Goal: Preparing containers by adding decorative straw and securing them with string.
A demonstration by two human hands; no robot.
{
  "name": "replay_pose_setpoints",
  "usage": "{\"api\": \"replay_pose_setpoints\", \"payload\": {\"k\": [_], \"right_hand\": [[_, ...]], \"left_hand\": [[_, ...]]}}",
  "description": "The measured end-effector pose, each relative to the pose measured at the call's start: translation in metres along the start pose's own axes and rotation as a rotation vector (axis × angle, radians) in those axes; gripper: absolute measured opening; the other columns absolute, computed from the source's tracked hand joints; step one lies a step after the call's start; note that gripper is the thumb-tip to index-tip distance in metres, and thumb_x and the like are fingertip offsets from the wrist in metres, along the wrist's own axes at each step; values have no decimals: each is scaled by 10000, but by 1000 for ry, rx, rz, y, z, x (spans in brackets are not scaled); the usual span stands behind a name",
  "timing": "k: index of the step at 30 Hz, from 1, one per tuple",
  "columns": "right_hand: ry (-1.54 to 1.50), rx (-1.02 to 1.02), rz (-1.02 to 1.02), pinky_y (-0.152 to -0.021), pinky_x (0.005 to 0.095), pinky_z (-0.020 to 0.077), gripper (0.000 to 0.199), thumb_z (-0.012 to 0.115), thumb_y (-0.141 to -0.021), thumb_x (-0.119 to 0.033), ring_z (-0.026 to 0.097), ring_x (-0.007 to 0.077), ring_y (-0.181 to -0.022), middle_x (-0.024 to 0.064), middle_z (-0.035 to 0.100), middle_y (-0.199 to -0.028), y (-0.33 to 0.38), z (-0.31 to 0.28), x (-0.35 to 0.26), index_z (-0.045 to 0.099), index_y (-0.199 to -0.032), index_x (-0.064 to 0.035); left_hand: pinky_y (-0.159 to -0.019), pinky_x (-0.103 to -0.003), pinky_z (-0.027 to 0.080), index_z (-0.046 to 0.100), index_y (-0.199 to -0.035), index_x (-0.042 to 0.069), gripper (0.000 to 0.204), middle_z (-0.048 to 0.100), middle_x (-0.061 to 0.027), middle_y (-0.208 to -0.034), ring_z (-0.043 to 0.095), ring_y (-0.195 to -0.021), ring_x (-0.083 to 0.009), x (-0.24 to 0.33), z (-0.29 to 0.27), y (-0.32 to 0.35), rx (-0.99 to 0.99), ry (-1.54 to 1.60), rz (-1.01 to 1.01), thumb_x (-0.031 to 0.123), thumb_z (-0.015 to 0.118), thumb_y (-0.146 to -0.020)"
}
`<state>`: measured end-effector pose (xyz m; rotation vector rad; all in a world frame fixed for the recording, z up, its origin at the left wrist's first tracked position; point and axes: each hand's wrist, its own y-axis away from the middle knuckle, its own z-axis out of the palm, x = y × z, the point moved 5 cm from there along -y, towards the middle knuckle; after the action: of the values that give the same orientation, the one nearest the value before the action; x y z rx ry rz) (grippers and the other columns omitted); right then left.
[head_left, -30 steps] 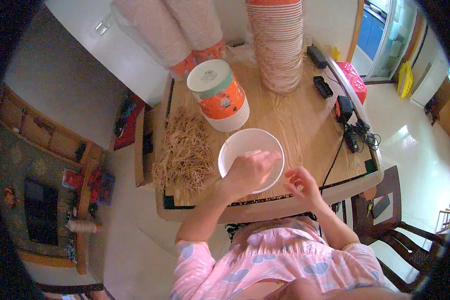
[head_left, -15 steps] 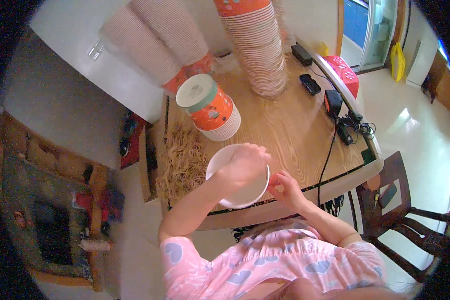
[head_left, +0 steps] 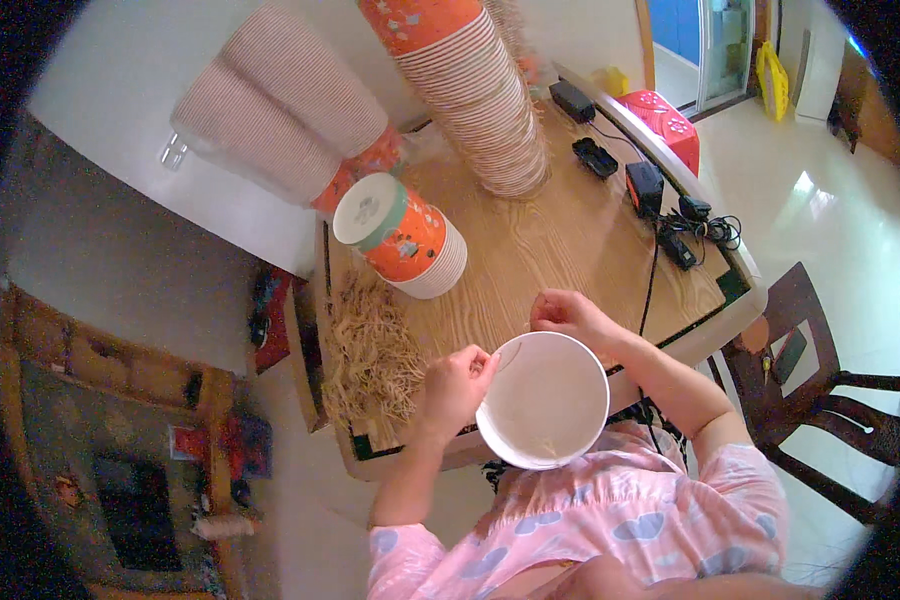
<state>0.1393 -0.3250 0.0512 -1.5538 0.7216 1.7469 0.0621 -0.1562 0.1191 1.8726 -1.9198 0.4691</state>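
Observation:
A large white paper bucket (head_left: 542,405) faces me with its open mouth at the table's front edge, close against my pink clothes. My left hand (head_left: 457,388) pinches with thumb and fingers at its left rim. A thin strand seems to run from those fingertips over the inside of the bucket. Just beyond the far rim, my right hand (head_left: 575,318) has its fingers closed; what they hold, if anything, is too small to tell. Left of the bucket lies a pile of tan, stringy strands (head_left: 375,350) on the wooden table (head_left: 510,265).
Upside-down orange-and-green paper buckets (head_left: 402,235) stand in a short stack behind the strands. A tall bucket stack (head_left: 470,100) and bagged stacks (head_left: 290,90) rise at the back. Black adapters and cables (head_left: 660,205) lie at right, near a red stool (head_left: 665,125) and a dark chair (head_left: 790,350).
The bucket has moved right and nearer to me. My left hand has come from over its mouth to its left rim; my right hand has moved farther out, beyond the rim.

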Motion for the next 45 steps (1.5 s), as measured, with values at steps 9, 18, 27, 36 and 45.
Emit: {"api": "replay_pose_setpoints", "payload": {"k": [9,18,27,36,45], "right_hand": [[185,-118,-43,-737,276,495,133,622,-855,-103,584,107,-789,34,649,-855,-12,-1,-9,630,-965,-30],[201,-84,-42,-700,251,478,101,608,-866,-105,583,86,-801,28,651,-849,2,3,-4,639,-924,-28],[231,-81,48,-705,295,505,98,596,-861,-112,618,138,-776,61,665,-825,31,18,-14,620,-906,-28],[371,-227,0,-691,305,485,98,585,-850,-99,612,154,-779,69,649,-815,42,30,-15,632,-904,-33],[468,-262,-102,-689,320,494,151,621,-841,-145,628,189,-766,99,652,-834,39,39,-43,627,-929,-23]], "left_hand": [[-847,-453,397,578,-910,106,294,524,-96,-1059,481,-1017,-309,60,4,33,363,-467,413,173,740,-674],[-963,-432,362,539,-936,87,270,449,-167,-1239,445,-1149,-360,66,28,61,3,-8,453,154,708,-736],[-1100,-367,152,404,-1164,65,384,228,-145,-1438,186,-1351,-204,48,48,88,-476,1210,-70,88,610,-841],[-904,-260,354,463,-1101,42,299,504,-29,-986,490,-955,-136,25,70,62,-202,1426,-350,63,597,-834],[-607,-330,463,589,-1011,69,201,551,-74,-771,585,-677,-195,58,-7,33,-55,328,185,145,619,-827]]}}
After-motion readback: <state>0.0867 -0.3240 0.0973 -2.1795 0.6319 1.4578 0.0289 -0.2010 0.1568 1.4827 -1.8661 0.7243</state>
